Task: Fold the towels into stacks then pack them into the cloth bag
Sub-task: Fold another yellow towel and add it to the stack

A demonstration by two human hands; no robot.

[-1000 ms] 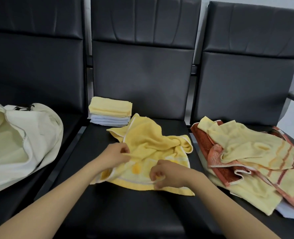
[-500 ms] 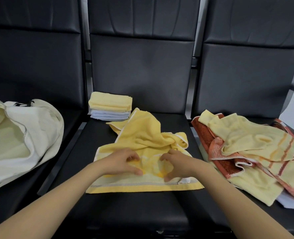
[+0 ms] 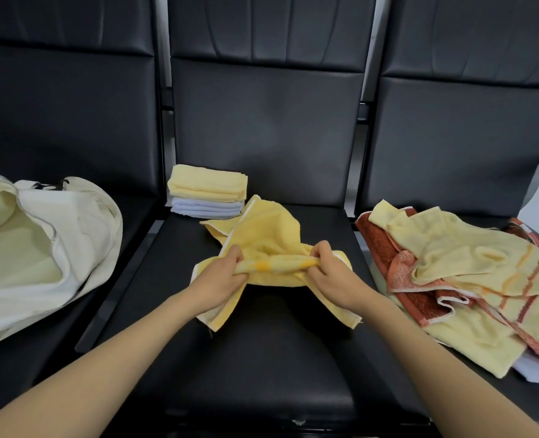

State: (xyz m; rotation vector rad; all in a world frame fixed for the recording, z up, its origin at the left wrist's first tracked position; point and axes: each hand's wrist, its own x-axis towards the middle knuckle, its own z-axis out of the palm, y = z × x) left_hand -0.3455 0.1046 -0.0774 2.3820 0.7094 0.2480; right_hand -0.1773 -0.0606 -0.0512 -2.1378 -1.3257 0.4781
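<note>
Between both hands (image 3: pixel 277 275), gripped, stretches the bunched yellow towel (image 3: pixel 269 235).

Soft, even indoor light, rather dim, with a dull sheen on the black chair backs (image 3: pixel 266 128) and no hard glare. Faint shadows pool beneath the yellow towel (image 3: pixel 268 235) on the seat (image 3: pixel 262 358). Wide-angle distortion bows the frame edges, and detail is slightly soft throughout.
</note>
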